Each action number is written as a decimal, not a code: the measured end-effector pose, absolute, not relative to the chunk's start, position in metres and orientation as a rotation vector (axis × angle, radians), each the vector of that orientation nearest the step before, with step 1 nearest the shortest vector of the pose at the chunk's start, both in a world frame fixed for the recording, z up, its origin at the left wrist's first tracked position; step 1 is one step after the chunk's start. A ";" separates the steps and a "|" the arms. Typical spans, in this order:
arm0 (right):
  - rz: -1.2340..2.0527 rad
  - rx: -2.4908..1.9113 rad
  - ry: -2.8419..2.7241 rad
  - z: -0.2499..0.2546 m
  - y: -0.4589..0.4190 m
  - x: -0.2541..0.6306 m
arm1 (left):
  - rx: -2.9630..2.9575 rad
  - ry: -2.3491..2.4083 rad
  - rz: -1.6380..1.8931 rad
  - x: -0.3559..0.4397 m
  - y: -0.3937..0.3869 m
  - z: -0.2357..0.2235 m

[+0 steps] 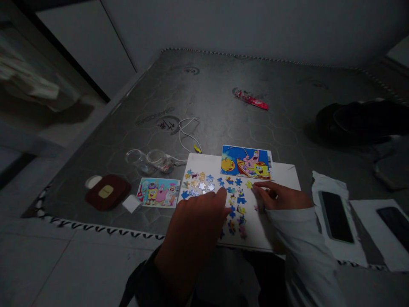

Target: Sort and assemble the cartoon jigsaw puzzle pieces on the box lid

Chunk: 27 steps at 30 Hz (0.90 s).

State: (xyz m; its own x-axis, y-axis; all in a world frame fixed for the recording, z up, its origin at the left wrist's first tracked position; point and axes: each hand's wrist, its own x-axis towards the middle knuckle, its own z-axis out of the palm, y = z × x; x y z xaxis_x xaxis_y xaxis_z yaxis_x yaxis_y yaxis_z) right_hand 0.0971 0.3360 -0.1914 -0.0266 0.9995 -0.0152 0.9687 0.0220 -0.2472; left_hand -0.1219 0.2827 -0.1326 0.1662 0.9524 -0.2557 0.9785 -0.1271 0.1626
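Several small jigsaw pieces point(204, 182) lie spread on a white board point(287, 174) on a grey mattress. My left hand point(198, 217) hovers over the pieces at the board's left middle, fingers curled, thumb pointing toward a blue piece point(232, 210). My right hand point(277, 195) rests on the board to the right, fingers bent, index fingertip beside a yellow piece point(249, 184). A cartoon picture card point(246, 162) lies at the board's far edge. Whether either hand holds a piece is hidden.
A second cartoon card point(159, 192) lies left of the board, with a dark red case point(108, 192), clear plastic bits point(147, 158) and a white cable point(187, 134). A red wrapper point(252, 99) lies farther back. Two phones point(336, 215) sit on white paper at right, beside dark cloth point(358, 121).
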 end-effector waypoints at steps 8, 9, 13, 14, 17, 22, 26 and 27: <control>0.311 -2.255 -2.521 -0.186 0.332 0.094 | 2.107 1.858 -0.199 -0.120 0.287 -0.131; 0.363 -2.268 -2.554 -0.186 0.334 0.093 | 2.097 1.858 -0.213 -0.119 0.287 -0.131; 0.446 -2.267 -2.631 -0.185 0.339 0.093 | 2.100 1.857 -0.215 -0.118 0.288 -0.130; 0.423 -2.256 -2.623 -0.185 0.338 0.094 | 2.107 1.859 -0.209 -0.118 0.287 -0.130; 0.298 -2.235 -2.520 -0.183 0.333 0.099 | 2.130 1.850 -0.193 -0.119 0.287 -0.132; 0.248 -2.255 -2.371 -0.185 0.333 0.112 | 2.147 1.846 -0.163 -0.120 0.285 -0.135; 0.280 -2.274 -2.367 -0.189 0.338 0.114 | 2.129 1.835 -0.206 -0.118 0.287 -0.133; 0.286 -2.262 -2.356 -0.190 0.339 0.114 | 2.119 1.831 -0.224 -0.117 0.288 -0.132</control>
